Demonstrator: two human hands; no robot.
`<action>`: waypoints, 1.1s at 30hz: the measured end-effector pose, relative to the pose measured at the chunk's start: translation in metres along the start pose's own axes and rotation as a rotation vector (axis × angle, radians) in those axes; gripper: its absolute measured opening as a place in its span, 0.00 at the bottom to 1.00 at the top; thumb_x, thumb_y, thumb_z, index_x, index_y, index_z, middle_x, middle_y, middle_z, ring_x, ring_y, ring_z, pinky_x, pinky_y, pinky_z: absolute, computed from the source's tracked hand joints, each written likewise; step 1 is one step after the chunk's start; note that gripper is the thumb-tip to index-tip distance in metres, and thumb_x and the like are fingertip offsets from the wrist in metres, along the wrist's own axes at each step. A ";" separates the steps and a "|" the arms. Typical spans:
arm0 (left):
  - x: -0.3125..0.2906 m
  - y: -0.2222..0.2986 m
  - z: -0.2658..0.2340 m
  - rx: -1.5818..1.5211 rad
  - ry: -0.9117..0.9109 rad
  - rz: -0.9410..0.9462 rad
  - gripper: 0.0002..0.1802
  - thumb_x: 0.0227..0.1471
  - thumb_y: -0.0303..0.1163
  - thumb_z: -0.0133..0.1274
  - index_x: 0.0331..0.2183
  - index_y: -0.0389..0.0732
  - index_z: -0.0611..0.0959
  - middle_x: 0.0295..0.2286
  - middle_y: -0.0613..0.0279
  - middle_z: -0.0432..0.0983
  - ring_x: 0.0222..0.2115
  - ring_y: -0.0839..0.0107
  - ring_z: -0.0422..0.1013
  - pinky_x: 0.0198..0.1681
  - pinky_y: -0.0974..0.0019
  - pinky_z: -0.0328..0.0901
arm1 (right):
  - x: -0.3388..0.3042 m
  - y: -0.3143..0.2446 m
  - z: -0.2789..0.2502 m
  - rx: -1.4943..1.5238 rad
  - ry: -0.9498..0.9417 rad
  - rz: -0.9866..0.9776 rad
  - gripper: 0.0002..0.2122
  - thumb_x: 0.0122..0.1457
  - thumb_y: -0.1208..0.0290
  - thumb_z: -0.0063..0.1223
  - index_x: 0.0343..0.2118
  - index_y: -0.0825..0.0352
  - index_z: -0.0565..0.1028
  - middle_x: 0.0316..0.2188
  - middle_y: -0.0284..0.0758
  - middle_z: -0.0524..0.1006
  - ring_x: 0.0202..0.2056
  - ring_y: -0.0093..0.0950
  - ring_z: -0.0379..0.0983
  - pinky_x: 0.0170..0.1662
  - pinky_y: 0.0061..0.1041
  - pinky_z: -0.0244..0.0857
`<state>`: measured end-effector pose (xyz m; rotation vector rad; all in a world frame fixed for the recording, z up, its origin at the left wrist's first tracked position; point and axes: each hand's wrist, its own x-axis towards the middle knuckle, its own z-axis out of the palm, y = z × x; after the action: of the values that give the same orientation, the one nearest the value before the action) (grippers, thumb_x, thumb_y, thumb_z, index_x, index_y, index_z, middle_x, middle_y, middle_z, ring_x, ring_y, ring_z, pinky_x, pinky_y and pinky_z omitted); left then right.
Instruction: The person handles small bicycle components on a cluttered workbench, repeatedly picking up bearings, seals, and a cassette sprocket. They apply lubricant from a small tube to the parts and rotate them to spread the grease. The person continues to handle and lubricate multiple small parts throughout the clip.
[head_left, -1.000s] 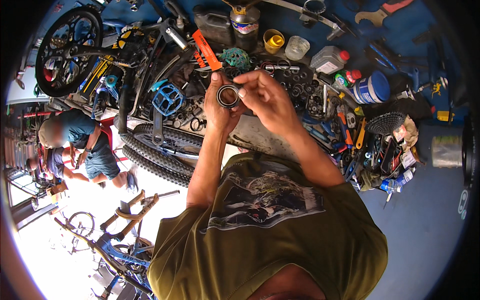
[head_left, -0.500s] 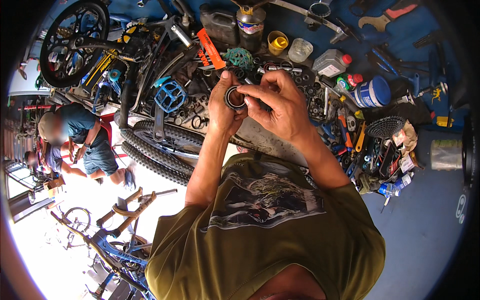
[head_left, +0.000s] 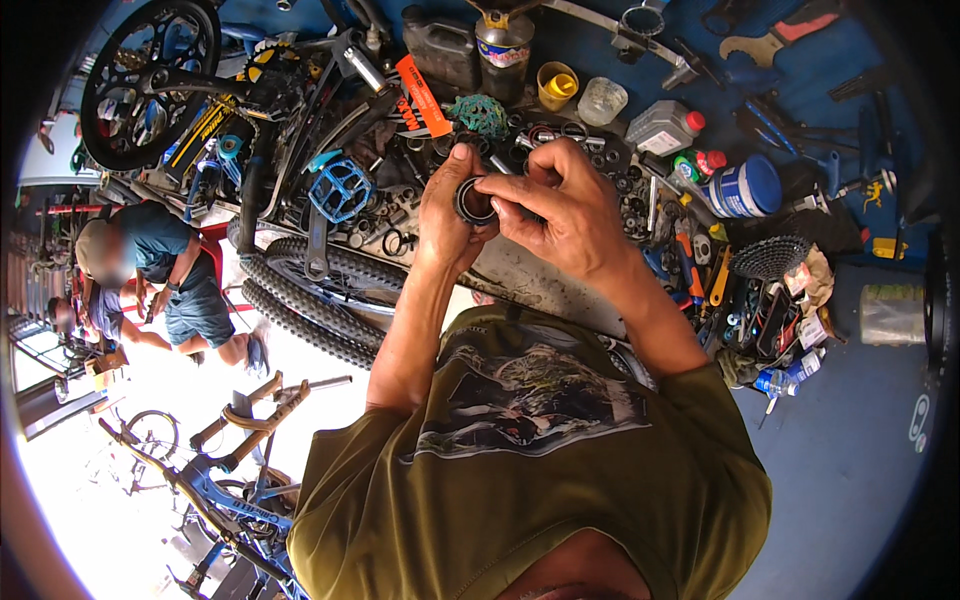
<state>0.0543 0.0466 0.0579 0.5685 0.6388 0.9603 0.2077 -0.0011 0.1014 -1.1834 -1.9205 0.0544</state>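
Note:
My left hand (head_left: 447, 215) grips a round black and silver bearing ring (head_left: 472, 201), held up over a cluttered workbench. My right hand (head_left: 560, 205) meets it from the right, with thumb and forefinger pinched on the ring's rim. Both forearms rise from my olive green shirt (head_left: 540, 470) at the bottom of the view. Just past the hands lie several small black rings and washers (head_left: 600, 155) and a greenish cog cluster (head_left: 480, 112).
A blue pedal (head_left: 340, 188), knobby tyres (head_left: 310, 290), a chainring and crank (head_left: 150, 80), bottles and tubs (head_left: 740, 185), a yellow cup (head_left: 556, 85), wrenches and a cassette (head_left: 768, 256) crowd the bench. Two people (head_left: 150, 270) crouch at the left; a bicycle frame (head_left: 230, 470) stands below.
Both hands have stayed together on the ring, with the right fingers shifting slightly on its rim. The view has drifted a little; the people at the left have barely moved.

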 end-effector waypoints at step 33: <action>-0.005 0.008 -0.015 -0.091 -0.099 -0.563 0.20 0.67 0.48 0.38 0.34 0.43 0.74 0.13 0.72 0.59 0.06 0.83 0.48 0.08 0.78 0.40 | 0.024 0.034 -0.011 0.189 -0.446 -0.315 0.15 0.44 0.70 0.67 0.36 0.43 0.83 0.30 0.25 0.65 0.36 0.28 0.67 0.41 0.31 0.61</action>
<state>0.0370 0.0481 0.0543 0.3233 0.6173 0.4262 0.2349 0.0320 0.1086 -0.7743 -2.4105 0.3469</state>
